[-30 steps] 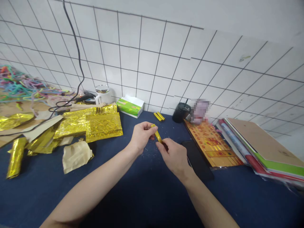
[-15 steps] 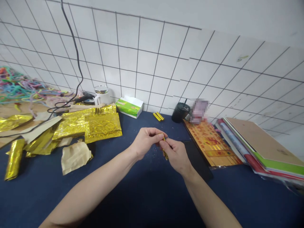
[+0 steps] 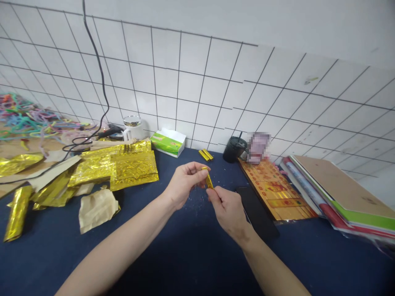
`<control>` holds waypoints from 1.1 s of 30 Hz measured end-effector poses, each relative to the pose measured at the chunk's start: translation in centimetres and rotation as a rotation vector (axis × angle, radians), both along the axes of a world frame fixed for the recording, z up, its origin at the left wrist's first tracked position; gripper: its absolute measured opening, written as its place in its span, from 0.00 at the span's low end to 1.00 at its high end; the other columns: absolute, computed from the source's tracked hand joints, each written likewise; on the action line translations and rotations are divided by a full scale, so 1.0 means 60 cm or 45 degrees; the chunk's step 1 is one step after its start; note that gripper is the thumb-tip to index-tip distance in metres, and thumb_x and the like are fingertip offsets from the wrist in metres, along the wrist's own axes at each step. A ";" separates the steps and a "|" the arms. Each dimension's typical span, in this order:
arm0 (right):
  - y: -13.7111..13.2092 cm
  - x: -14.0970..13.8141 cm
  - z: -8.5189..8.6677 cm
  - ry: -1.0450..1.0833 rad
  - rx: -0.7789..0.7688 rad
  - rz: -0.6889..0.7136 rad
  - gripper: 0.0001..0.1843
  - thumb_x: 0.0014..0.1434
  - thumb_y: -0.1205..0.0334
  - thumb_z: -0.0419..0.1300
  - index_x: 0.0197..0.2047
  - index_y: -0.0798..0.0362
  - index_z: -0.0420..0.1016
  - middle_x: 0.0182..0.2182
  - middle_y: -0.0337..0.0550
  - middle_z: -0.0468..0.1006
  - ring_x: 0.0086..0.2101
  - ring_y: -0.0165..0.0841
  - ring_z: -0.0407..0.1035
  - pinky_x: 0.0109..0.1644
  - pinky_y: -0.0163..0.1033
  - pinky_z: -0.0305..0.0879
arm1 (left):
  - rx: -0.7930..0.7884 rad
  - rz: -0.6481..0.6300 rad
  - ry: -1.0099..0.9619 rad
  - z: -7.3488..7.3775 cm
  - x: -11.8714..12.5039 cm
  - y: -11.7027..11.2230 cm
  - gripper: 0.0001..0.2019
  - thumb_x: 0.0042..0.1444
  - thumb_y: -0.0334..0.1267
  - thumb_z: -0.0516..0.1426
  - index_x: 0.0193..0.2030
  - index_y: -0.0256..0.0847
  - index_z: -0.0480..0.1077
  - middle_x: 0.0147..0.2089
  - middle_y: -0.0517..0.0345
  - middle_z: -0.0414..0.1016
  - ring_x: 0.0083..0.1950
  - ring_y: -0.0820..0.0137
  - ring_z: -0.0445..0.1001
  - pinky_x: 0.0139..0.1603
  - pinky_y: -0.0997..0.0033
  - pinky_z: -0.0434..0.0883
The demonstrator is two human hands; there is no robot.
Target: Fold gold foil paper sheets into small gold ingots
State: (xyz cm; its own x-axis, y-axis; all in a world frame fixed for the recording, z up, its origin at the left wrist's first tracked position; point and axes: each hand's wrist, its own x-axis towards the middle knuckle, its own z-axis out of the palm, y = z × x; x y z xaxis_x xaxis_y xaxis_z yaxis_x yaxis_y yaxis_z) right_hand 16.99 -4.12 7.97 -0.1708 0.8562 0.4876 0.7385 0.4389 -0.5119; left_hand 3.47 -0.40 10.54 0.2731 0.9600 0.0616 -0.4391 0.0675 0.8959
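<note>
A small folded strip of gold foil paper (image 3: 209, 179) is held between my two hands above the dark blue tabletop. My left hand (image 3: 187, 183) pinches its upper end with thumb and fingers. At the lower end, my right hand (image 3: 226, 205) grips it, thumb on top and the other fingers curled beneath. Beyond my hands, small folded gold pieces (image 3: 205, 155) lie together near the wall. To the left are flat gold foil sheets (image 3: 134, 166), a rolled gold piece (image 3: 17, 213) and a torn beige paper (image 3: 98, 209).
A green tissue pack (image 3: 168, 142) and white mug (image 3: 133, 129) stand by the tiled wall. On the right are a black cup (image 3: 235, 148), a black phone-like slab (image 3: 259, 211), orange printed packets (image 3: 277, 189) and stacked folders (image 3: 345, 185). A black cable (image 3: 100, 70) hangs at left.
My hands have drawn slightly apart, the right one lower, so more of the gold strip shows between them. The view has tilted a little; the things on the table stay put.
</note>
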 end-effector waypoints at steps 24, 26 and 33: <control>-0.008 -0.003 0.011 -0.002 0.014 0.085 0.18 0.62 0.60 0.45 0.22 0.52 0.63 0.15 0.34 0.62 0.18 0.25 0.58 0.24 0.32 0.52 | 0.102 0.137 0.088 0.009 -0.018 0.007 0.08 0.42 0.38 0.63 0.22 0.35 0.73 0.19 0.59 0.70 0.20 0.78 0.65 0.24 0.77 0.61; -0.007 -0.005 0.006 -0.088 0.150 0.038 0.18 0.62 0.61 0.45 0.21 0.52 0.61 0.16 0.36 0.63 0.19 0.26 0.59 0.25 0.33 0.52 | 0.116 0.156 0.094 0.010 -0.019 0.009 0.07 0.42 0.38 0.63 0.22 0.35 0.73 0.20 0.60 0.70 0.21 0.78 0.64 0.24 0.77 0.61; -0.011 0.002 0.016 0.200 -0.246 0.160 0.15 0.61 0.54 0.47 0.28 0.52 0.65 0.19 0.34 0.64 0.20 0.26 0.59 0.24 0.31 0.55 | 0.090 -0.002 0.088 0.003 -0.011 0.007 0.09 0.43 0.38 0.63 0.23 0.35 0.71 0.20 0.61 0.68 0.22 0.79 0.63 0.25 0.78 0.61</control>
State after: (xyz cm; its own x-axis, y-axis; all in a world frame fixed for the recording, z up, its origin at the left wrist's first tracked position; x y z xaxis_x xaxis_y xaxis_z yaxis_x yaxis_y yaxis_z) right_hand 17.09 -4.80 8.91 -0.2170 0.9128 0.3460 0.5895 0.4051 -0.6989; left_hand 2.79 0.04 10.70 0.2803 0.9536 0.1102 -0.3762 0.0035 0.9265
